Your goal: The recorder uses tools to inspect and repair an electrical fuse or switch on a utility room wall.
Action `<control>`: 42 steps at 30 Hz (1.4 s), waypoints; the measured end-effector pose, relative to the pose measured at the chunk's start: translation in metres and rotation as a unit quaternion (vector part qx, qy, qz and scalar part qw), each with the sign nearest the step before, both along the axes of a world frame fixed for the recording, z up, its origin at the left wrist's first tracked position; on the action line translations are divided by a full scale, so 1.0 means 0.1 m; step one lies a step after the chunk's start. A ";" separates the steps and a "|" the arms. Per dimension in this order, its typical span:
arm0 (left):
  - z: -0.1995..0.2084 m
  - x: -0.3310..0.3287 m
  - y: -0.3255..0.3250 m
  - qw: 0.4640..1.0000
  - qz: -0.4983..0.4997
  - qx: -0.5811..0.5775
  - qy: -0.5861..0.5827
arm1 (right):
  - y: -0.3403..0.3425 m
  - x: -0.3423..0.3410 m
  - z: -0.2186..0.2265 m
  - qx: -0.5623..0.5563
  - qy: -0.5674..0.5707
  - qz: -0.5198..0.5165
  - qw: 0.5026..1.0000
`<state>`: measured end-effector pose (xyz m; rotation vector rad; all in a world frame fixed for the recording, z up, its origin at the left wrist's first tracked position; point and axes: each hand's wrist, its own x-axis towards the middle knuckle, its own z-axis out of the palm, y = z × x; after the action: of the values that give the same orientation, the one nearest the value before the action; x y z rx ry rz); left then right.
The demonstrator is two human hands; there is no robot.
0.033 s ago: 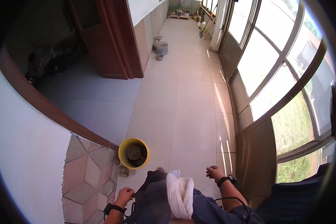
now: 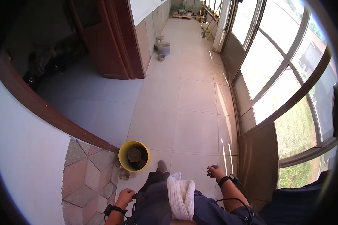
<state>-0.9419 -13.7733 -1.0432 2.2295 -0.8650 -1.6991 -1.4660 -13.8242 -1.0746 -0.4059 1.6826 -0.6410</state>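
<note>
My left hand (image 2: 126,195) hangs beside my left thigh, its fingers curled in and nothing visible in them. On the other side, my right hand (image 2: 216,172) is held out over the floor, fingers loosely bent and somewhat apart, holding nothing. Both wrists wear black bands. A white knitted cloth (image 2: 181,195) is tied or tucked at my waist, between the two hands and touched by neither. Ahead of my left hand, a yellow-rimmed bucket (image 2: 148,159) stands on the floor with a round scoop-like vessel (image 2: 134,155) inside. My shoe (image 2: 162,166) shows just right of it.
A tiled corridor floor (image 2: 193,93) runs ahead. On the left are an open brown door (image 2: 105,41) and a stone-clad wall corner (image 2: 88,176). Glazed panels (image 2: 259,157) line the right side. Farther on stand grey tubs (image 2: 163,48), long-handled tools (image 2: 213,24) and potted plants (image 2: 182,10).
My shoe has come forward into view beside the bucket. The surroundings have shifted slightly in the picture. Both hands keep nearly the same pose.
</note>
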 end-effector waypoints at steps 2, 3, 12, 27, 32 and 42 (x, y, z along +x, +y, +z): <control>-0.19 -0.03 -0.51 1.000 -0.005 -0.003 -0.002 | -0.71 -0.04 -0.04 0.000 0.018 0.012 1.000; -0.29 -0.04 -0.80 1.000 0.005 -0.012 0.011 | -1.04 -0.06 -0.07 0.000 0.023 0.018 1.000; -0.38 0.11 -3.61 0.994 0.062 -0.066 0.061 | -3.57 0.11 -0.05 0.040 0.026 0.028 0.998; -0.57 1.22 -6.00 0.964 0.255 -0.075 0.024 | -8.75 1.93 -0.46 0.044 0.016 0.245 0.968; -0.78 1.76 -6.27 0.934 0.337 -0.111 0.038 | -10.29 3.36 -0.34 0.033 0.034 0.353 0.935; -0.99 3.65 -7.53 0.902 0.334 -0.272 -0.018 | -12.04 6.49 -0.41 0.048 0.027 0.504 0.862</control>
<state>-0.5768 -14.5261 -1.1418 1.8539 -0.4147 -0.9538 -0.8165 -15.0286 -1.1160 -1.1275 1.2894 0.2396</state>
